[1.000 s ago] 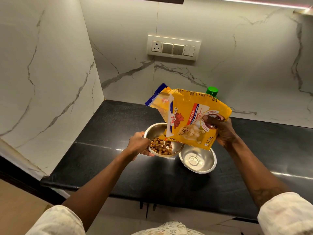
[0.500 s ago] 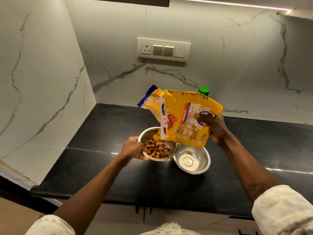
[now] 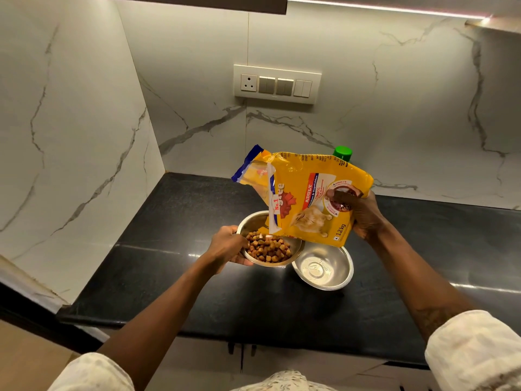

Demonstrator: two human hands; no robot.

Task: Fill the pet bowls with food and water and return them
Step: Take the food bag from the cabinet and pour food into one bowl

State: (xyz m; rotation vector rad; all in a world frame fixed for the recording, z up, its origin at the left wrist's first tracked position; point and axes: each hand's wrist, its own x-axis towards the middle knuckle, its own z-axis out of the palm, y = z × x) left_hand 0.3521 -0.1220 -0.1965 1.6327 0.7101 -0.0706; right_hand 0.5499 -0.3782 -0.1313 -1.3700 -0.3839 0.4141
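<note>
Two steel bowls stand side by side on the black counter point(image 3: 174, 277). The left bowl point(image 3: 249, 221) holds a heap of brown kibble point(image 3: 267, 249); my left hand point(image 3: 227, 245) grips its near-left rim. The right bowl point(image 3: 322, 270) has nothing in it. My right hand point(image 3: 363, 214) holds a yellow pet food bag point(image 3: 304, 198) by its bottom end, tipped so its opened mouth points down over the left bowl. A bottle with a green cap point(image 3: 342, 152) stands behind the bag, mostly hidden by it.
White marble walls close the counter at the back and on the left, forming a corner. A switch panel with a socket point(image 3: 277, 83) is on the back wall. The counter's front edge point(image 3: 197, 328) runs below my arms, with cabinet fronts underneath.
The heap of kibble in the left bowl has grown. Both hands, the bag and the bowls keep the same arrangement; only the camera has shifted a little.
</note>
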